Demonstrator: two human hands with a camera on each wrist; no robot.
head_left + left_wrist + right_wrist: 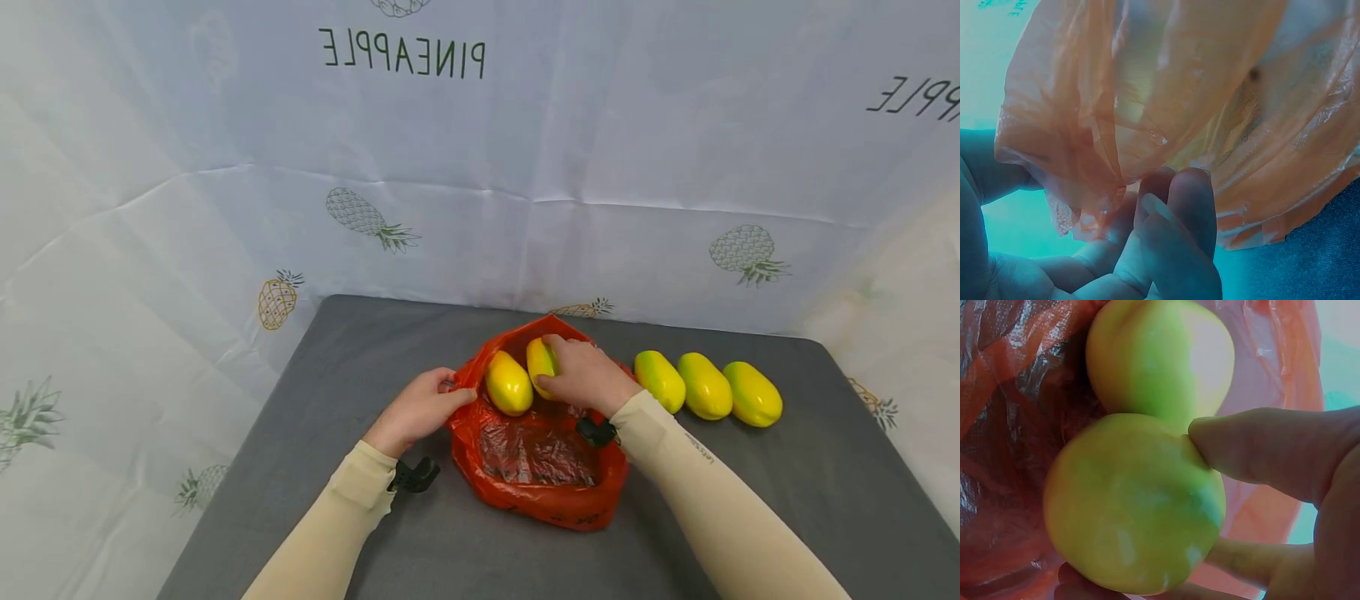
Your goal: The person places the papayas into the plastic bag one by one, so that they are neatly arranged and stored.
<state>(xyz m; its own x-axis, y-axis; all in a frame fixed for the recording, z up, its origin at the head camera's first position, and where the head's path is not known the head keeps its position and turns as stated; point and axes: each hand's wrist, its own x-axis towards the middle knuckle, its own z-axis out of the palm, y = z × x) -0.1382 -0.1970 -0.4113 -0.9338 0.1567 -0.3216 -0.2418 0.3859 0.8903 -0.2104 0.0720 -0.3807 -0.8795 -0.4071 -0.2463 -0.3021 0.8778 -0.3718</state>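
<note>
A red plastic bag (536,500) lies on the table with its mouth spread wide. My left hand (423,408) pinches the left rim of the bag; the left wrist view shows the thin plastic (1166,81) between thumb and fingers. Inside the bag sits a smooth yellow oblong fruit (509,385). My right hand (588,375) reaches into the bag and grips a second yellow-green oblong fruit (542,367). In the right wrist view this held fruit (1135,506) is between thumb and fingers, and the other fruit (1160,356) is right beside it.
To the right of the bag, three similar fruits, the left one (660,381), the middle one (705,386) and the right one (753,394), stand in a row on the dark grey table (360,350). A pale cloth printed with pineapples (480,150) hangs behind.
</note>
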